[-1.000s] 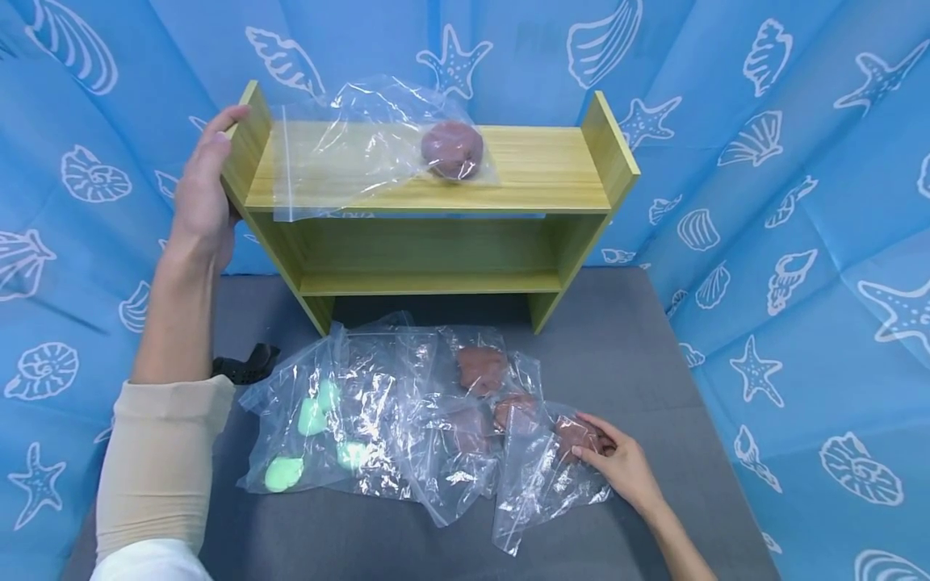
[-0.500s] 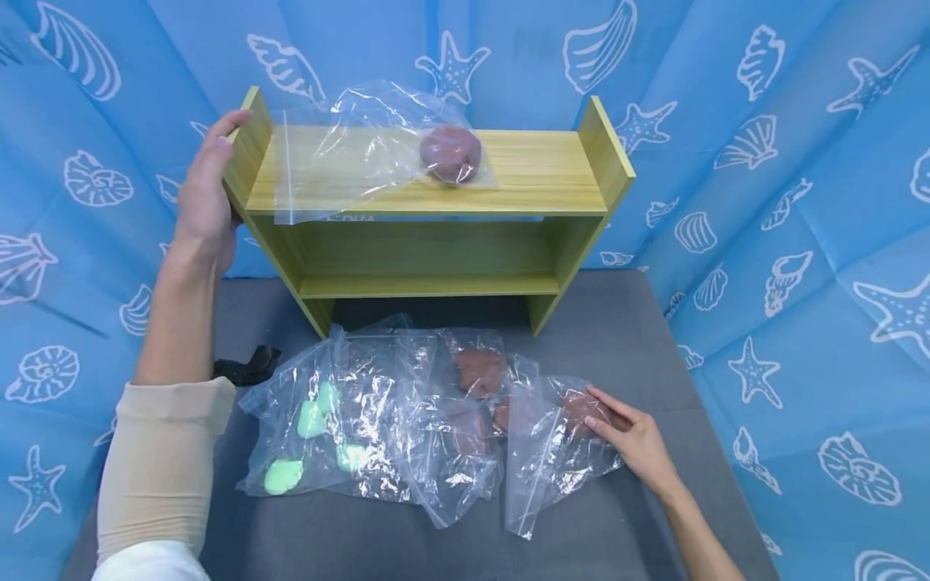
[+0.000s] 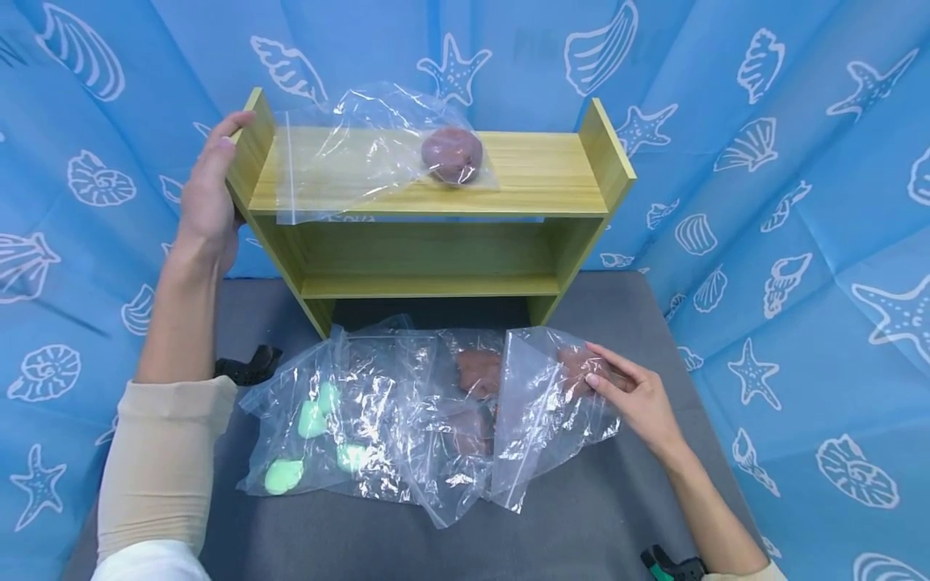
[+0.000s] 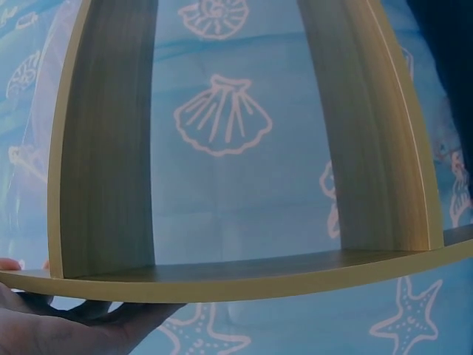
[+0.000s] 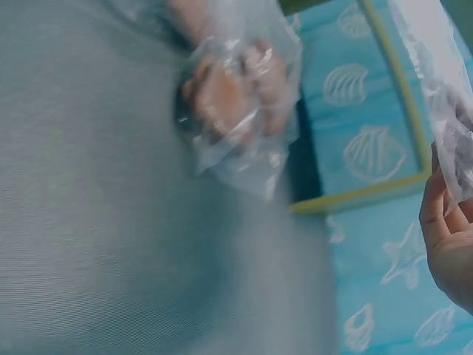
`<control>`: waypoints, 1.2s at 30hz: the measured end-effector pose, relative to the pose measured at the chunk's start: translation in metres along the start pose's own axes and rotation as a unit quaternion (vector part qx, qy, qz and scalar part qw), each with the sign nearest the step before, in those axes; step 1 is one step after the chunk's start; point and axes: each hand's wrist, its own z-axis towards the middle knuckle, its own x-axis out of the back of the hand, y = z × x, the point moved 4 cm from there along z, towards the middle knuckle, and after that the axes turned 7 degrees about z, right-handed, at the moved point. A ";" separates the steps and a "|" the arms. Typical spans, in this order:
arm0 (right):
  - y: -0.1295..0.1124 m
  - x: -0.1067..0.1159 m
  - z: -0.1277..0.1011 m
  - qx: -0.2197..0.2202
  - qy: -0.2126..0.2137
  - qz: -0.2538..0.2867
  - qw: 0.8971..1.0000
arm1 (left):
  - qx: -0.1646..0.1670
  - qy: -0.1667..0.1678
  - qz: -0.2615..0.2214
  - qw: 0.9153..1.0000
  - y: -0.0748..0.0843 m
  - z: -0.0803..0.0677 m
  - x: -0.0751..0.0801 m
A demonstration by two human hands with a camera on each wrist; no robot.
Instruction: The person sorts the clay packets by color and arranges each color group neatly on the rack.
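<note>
My left hand (image 3: 207,190) lies against the outer face of the left side panel of a yellow-green wooden shelf (image 3: 436,198), fingers fairly straight and reaching its top edge. In the left wrist view the palm (image 4: 66,329) sits under that panel (image 4: 222,279). My right hand (image 3: 630,395) grips a clear plastic bag (image 3: 545,403) around the brown lump (image 3: 577,365) inside it, and holds it just above the table. In the right wrist view the hand (image 5: 447,244) and a bit of the held bag (image 5: 454,122) show at the right edge.
On the top shelf lies another clear bag with a brown lump (image 3: 452,153). Several bags overlap on the grey table (image 3: 363,541): one with green pieces (image 3: 312,420), others with brown lumps (image 3: 479,371). A black clip (image 3: 247,367) lies at the left. Blue shell-print cloth surrounds everything.
My right hand has taken up the bag with the brown lump and lifted it up and back toward the shelf. The left hand has stayed on the side panel.
</note>
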 end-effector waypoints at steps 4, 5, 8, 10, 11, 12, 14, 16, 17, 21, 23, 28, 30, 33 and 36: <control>-0.023 -0.005 0.011 0.018 -0.004 0.009 1.000 | -0.006 -0.007 -0.005 1.000 0.001 0.000 0.000; -0.028 -0.006 0.014 0.026 -0.003 0.006 1.000 | -0.006 -0.007 -0.003 1.000 0.001 0.000 -0.001; -0.044 -0.010 0.020 0.047 -0.007 0.004 0.999 | 0.000 -0.004 -0.001 1.000 0.001 -0.001 0.000; -0.055 -0.012 0.023 0.065 -0.022 0.012 0.998 | 0.004 -0.002 0.004 1.000 0.001 -0.001 0.000; -0.060 -0.014 0.024 0.076 -0.035 0.021 0.996 | 0.007 0.000 0.006 1.000 0.001 0.000 0.000; -0.065 -0.015 0.026 0.086 -0.050 0.032 0.994 | 0.009 0.000 0.009 1.000 0.001 0.000 0.000; -0.075 -0.019 0.028 0.109 -0.089 0.059 0.988 | 0.012 0.003 0.013 1.000 0.000 0.000 0.000; -0.085 -0.024 0.030 0.127 -0.131 0.090 0.979 | 0.013 0.004 0.018 1.000 -0.001 0.001 0.000; -0.090 -0.026 0.031 0.132 -0.146 0.100 0.975 | 0.012 0.005 0.021 1.000 -0.001 0.001 0.000; -0.110 -0.035 0.036 0.147 -0.170 0.101 0.969 | 0.011 0.006 0.026 1.000 0.000 0.001 0.000; -0.119 -0.038 0.038 0.153 -0.167 0.093 0.969 | 0.013 0.007 0.027 1.000 0.000 0.001 0.000; -0.141 -0.050 0.047 0.165 -0.176 0.102 0.965 | 0.015 0.007 0.027 0.999 0.001 0.001 -0.001; -0.150 -0.055 0.051 0.172 -0.178 0.106 0.963 | 0.013 0.007 0.028 0.999 0.000 0.000 -0.001; -0.163 -0.062 0.058 0.180 -0.174 0.108 0.962 | 0.011 0.008 0.029 0.999 0.000 0.000 0.000; -0.175 -0.068 0.066 0.181 -0.170 0.111 0.962 | 0.009 0.009 0.032 0.999 0.000 0.000 0.001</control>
